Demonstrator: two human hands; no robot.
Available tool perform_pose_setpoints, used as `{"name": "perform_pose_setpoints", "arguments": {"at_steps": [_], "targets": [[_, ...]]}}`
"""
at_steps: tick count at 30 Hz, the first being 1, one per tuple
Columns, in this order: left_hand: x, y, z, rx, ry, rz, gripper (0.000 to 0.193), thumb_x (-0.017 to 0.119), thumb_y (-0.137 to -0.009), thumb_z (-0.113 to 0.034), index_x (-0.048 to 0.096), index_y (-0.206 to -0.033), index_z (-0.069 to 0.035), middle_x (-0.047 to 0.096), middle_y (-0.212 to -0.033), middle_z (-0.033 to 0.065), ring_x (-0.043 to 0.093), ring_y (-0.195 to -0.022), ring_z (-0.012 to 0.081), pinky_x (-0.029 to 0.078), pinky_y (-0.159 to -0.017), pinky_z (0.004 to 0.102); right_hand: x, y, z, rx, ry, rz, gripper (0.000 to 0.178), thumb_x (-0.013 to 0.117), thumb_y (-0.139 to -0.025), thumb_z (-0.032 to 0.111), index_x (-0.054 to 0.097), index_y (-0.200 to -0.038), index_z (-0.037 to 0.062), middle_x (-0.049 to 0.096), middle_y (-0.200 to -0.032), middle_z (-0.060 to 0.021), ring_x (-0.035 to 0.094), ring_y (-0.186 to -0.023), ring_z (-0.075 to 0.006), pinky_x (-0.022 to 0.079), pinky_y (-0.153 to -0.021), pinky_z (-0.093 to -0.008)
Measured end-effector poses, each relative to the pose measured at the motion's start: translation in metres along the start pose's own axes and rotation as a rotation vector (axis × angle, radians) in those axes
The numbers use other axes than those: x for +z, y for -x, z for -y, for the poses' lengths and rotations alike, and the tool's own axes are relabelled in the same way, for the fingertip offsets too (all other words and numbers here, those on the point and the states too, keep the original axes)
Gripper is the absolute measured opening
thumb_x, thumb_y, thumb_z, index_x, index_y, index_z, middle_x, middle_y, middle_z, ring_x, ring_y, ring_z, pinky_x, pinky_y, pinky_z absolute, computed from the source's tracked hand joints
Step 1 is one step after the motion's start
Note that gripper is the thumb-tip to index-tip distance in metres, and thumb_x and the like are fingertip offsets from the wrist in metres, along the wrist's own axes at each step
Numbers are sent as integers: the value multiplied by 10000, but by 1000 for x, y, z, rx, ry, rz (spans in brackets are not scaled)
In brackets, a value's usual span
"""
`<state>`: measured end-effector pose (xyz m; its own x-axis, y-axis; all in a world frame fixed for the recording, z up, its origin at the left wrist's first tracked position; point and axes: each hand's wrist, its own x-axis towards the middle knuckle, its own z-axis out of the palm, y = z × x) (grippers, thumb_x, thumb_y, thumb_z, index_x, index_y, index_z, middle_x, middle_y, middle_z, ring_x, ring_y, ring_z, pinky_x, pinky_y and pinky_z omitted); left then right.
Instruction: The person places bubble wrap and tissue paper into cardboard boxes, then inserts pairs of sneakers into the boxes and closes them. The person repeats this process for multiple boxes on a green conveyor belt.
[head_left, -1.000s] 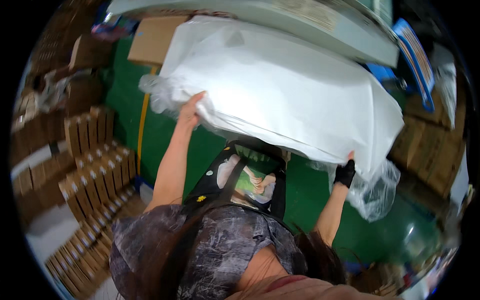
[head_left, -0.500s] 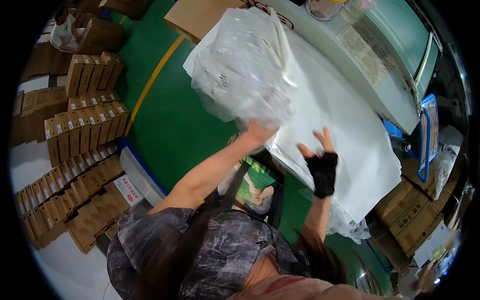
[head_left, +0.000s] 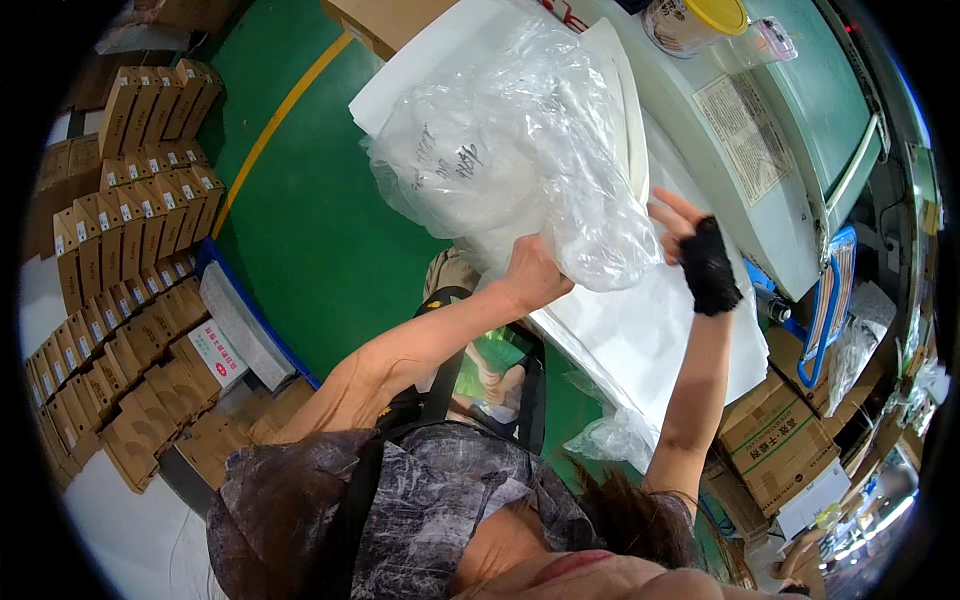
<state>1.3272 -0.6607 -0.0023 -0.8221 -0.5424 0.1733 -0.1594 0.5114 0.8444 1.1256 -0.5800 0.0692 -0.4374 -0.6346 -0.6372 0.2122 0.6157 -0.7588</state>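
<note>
A large clear plastic bag (head_left: 470,150) with handwritten marks lies crumpled over white sheets (head_left: 690,350) on the work surface. My left hand (head_left: 538,272) is closed around the bag's near edge, its fingers partly hidden. Beside the bag's right edge is my right hand (head_left: 697,250), in a black fingerless glove. Its fingers are stretched out and apart, with the fingertips close to the plastic; whether they touch it I cannot tell. A curved white edge (head_left: 632,110) stands up along the bag's right side.
Rows of brown cardboard boxes (head_left: 110,235) stand on the left by a yellow floor line (head_left: 265,130). A pale green machine (head_left: 790,150) borders the sheets, with a yellow-lidded tub (head_left: 690,22) and a clear cup (head_left: 768,42) on top. Cartons (head_left: 785,445) and a blue frame (head_left: 822,320) are at right.
The bag has swung to the right and spread out over the sheets. My left hand has kept hold of it. My right hand has moved up and right, to the bag's edge.
</note>
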Motion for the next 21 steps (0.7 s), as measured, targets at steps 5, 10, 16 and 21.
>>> {"name": "perform_pose_setpoints", "arguments": {"at_steps": [5, 10, 16, 21], "targets": [[-5, -1, -10, -76, 43, 44, 281, 635, -631, -166, 576, -889, -73, 576, -779, 117, 573, -656, 301, 463, -539, 359, 21, -21, 35, -194, 361, 147, 370, 617, -730, 300, 556, -939, 1, 508, -642, -23, 459, -611, -97, 385, -547, -244], [11, 3, -5, 51, 44, 32, 342, 637, -640, -187, 552, -943, -53, 562, -798, 115, 569, -693, 294, 465, -555, 361, 14, -17, 23, -399, 548, 6, 273, 564, -777, 237, 561, -828, -31, 559, -712, -67, 508, -709, -149, 407, -659, -296], [15, 5, 3, -6, 48, 172, 374, 643, -612, -194, 566, -953, -64, 569, -828, 96, 567, -746, 263, 472, -629, 349, 11, -16, 25, -79, 285, 23, 292, 648, -697, 217, 599, -835, -36, 567, -689, -35, 507, -654, -97, 403, -585, -261], [-77, 28, 32, 256, -450, 88, 264, 565, -731, -175, 574, -971, -65, 562, -983, 111, 537, -901, 255, 429, -766, 370, 5, 19, 5, -1, 176, -135, 288, 648, -712, 226, 615, -849, -25, 605, -723, -40, 524, -675, -102, 414, -650, -238]]}}
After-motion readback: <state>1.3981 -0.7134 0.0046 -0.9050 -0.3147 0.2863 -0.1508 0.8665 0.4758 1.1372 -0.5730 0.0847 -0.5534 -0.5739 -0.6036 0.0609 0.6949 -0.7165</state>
